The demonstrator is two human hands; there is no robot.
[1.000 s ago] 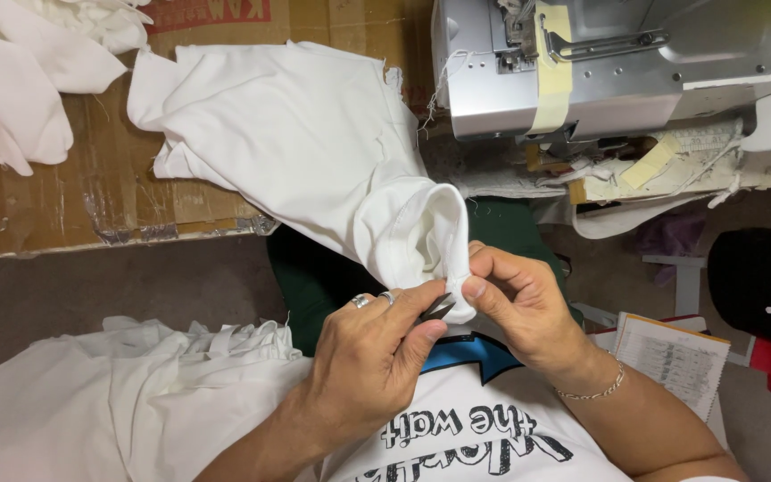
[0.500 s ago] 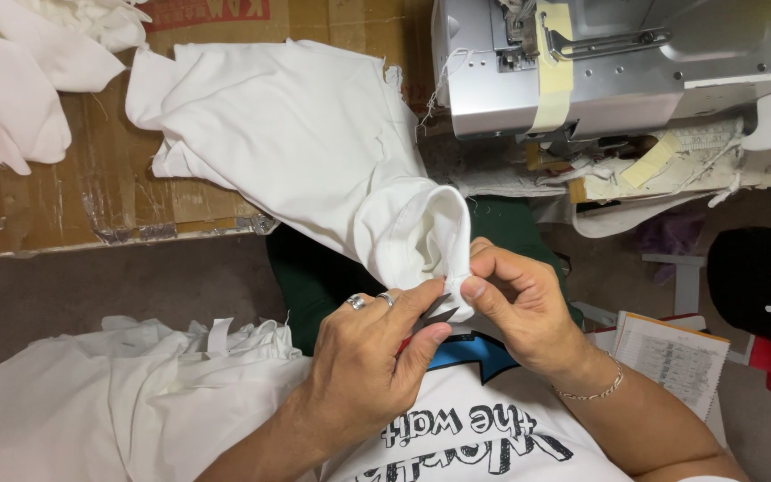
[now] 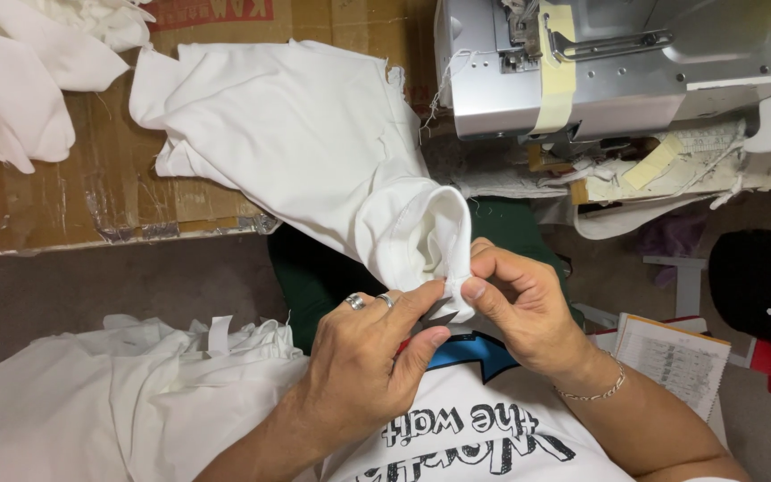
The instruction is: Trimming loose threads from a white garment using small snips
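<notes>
Head view: both hands, left hand (image 3: 363, 357) and right hand (image 3: 519, 308), pinch a white sleeve (image 3: 421, 236) hem, perhaps around a label, beside a brown cardboard box (image 3: 91, 196).

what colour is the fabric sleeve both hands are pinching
Plain white fabric sleeve, clearest in the head view.

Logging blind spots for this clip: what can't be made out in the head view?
- Small dark tool under the left hand: mostly hidden by its fingers and the white garment.
- Garment hem pinched by the right hand: covered by fingertips.
- Sewing machine: cut off by the top edge.
- Printed sheet: too small to read.
</notes>
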